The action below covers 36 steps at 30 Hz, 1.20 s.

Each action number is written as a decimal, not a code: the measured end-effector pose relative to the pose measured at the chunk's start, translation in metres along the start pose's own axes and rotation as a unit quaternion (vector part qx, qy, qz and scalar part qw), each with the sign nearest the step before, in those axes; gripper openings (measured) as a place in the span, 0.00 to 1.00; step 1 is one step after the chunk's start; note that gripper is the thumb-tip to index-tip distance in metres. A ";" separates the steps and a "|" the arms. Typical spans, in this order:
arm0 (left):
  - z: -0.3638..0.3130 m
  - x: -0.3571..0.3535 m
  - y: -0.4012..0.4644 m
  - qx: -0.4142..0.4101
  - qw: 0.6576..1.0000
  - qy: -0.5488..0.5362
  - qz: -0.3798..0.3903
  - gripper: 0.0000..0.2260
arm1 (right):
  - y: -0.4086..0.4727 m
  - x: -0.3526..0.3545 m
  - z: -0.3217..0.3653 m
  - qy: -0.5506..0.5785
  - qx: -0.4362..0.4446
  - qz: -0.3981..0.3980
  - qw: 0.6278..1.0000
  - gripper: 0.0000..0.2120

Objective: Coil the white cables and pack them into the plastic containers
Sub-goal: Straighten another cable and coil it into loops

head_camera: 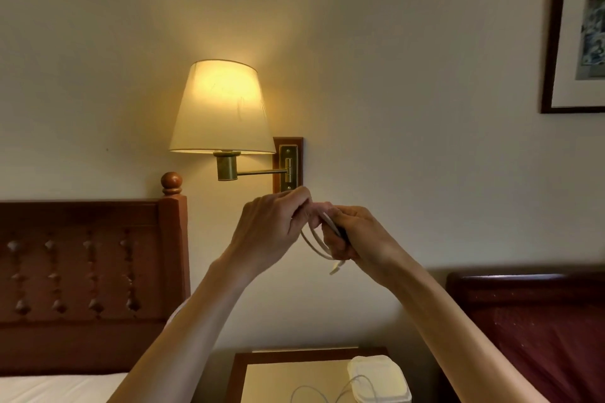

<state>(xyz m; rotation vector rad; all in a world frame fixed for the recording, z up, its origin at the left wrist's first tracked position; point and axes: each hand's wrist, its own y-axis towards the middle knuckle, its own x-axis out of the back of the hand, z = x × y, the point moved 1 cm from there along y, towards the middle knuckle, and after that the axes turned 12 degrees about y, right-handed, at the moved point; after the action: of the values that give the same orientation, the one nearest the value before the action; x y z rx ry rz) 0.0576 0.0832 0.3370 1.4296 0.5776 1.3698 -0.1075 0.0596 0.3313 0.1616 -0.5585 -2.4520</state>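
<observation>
While both hands are raised in front of the wall, the white cable (316,240) hangs between them in small loops. Left hand (271,232): fingers curled, pinching the top of the loops. Right hand (355,239): fingers clenched round the bundle from the other side, knuckles nearly touching the left. Loops droop below the grip; a loose plug end (335,268) dangles just under the right hand, long axis pointing down and slightly left. Judgement: coiling under way, tail not yet tucked.

Plastic container (379,378) sits well below, on the bedside table (278,376), nearer the right arm; lid appears on. A second white cable (330,389) lies loose on the table, touching the container. Coming move likely downward from the grip, right hand closer.

Lit wall lamp (222,108) behind.
</observation>
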 end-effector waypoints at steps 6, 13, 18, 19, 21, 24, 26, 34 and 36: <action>-0.003 -0.023 -0.005 0.084 0.976 -0.202 -0.011 0.20 | -0.009 0.010 0.007 0.219 -0.079 0.058 0.971 0.19; 0.017 -0.067 -0.069 0.148 0.935 -0.321 0.022 0.21 | -0.010 0.031 0.021 0.380 -0.092 0.065 0.918 0.17; 0.015 -0.097 -0.128 0.255 0.915 -0.292 0.115 0.21 | -0.006 0.044 0.022 0.371 -0.057 0.019 0.927 0.16; 0.010 -0.098 -0.133 0.279 0.908 -0.264 0.167 0.22 | -0.004 0.045 0.020 0.334 -0.049 0.001 0.941 0.16; -0.009 -0.088 -0.129 0.233 0.895 -0.208 0.320 0.24 | 0.000 0.044 0.012 0.231 -0.034 -0.044 0.971 0.16; -0.041 -0.056 -0.101 0.091 0.873 -0.132 0.460 0.24 | 0.005 0.034 -0.008 0.109 -0.027 -0.077 0.991 0.18; -0.055 -0.033 -0.080 0.050 0.888 -0.100 0.445 0.25 | 0.004 0.025 -0.019 0.022 -0.017 -0.084 0.996 0.18; -0.044 0.001 -0.045 -0.042 0.987 0.011 0.155 0.19 | -0.007 0.005 -0.039 -0.098 0.013 -0.053 0.994 0.19; -0.035 -0.001 -0.041 -0.033 0.995 0.011 0.098 0.19 | -0.009 0.005 -0.042 -0.099 0.011 -0.035 0.994 0.21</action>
<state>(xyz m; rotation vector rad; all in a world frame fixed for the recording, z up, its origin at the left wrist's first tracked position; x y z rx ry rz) 0.0373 0.1090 0.2937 1.4485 0.4093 1.5454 -0.1065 0.0484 0.2899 -0.0566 -0.6749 -2.5468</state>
